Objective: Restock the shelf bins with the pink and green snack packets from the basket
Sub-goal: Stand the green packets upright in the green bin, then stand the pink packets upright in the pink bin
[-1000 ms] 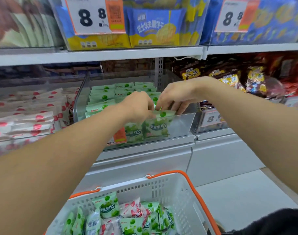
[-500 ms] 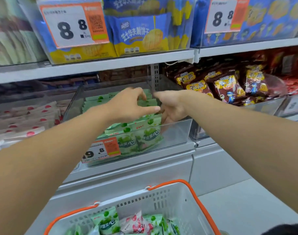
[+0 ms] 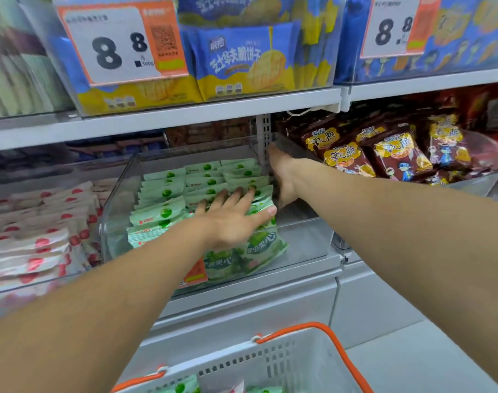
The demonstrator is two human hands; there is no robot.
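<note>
Both bare arms reached into the clear bin (image 3: pixel 299 242) on the middle shelf (image 3: pixel 242 275). The left hand (image 3: pixel 231 219) lay flat, fingers (image 3: pixel 236 194) straight, pressing on the green packets (image 3: pixel 168 194) filling that bin. The right hand (image 3: pixel 284 180) stood edgewise against the bin's right wall, fingers extended downward, holding nothing. Pink packets (image 3: pixel 35 248) sat in the neighbouring left bin; the white basket (image 3: pixel 296 361) stood below
</note>
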